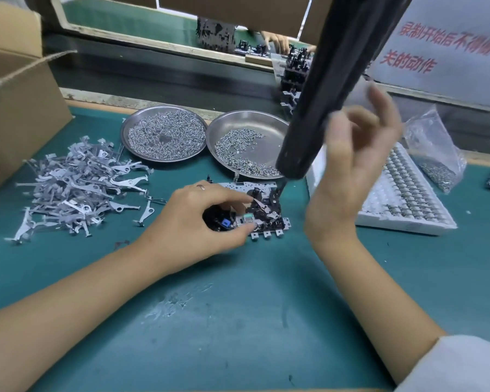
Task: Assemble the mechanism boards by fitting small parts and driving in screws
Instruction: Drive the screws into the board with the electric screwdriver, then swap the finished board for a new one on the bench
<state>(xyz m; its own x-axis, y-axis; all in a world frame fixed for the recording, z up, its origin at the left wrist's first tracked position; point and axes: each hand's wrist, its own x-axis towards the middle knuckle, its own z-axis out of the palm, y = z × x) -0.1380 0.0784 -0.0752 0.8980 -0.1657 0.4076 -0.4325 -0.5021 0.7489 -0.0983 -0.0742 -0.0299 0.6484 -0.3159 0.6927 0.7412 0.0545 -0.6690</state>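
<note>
One mechanism board lies mid-desk, the left hand pressing it flat. Right hand spread, blurred, beside the hanging black screwdriver. Green desk mat, worn pale near. Far right, a white sign with red Chinese writing.

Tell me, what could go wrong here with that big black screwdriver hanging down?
1. The right hand is open beside the black screwdriver, not gripping it, so the tool might swing and its bit slip off the mechanism board.
2. The left hand rests on the board near the bit and could get poked.
3. The tool hangs over the right screw dish; a bump might scatter screws.
</note>
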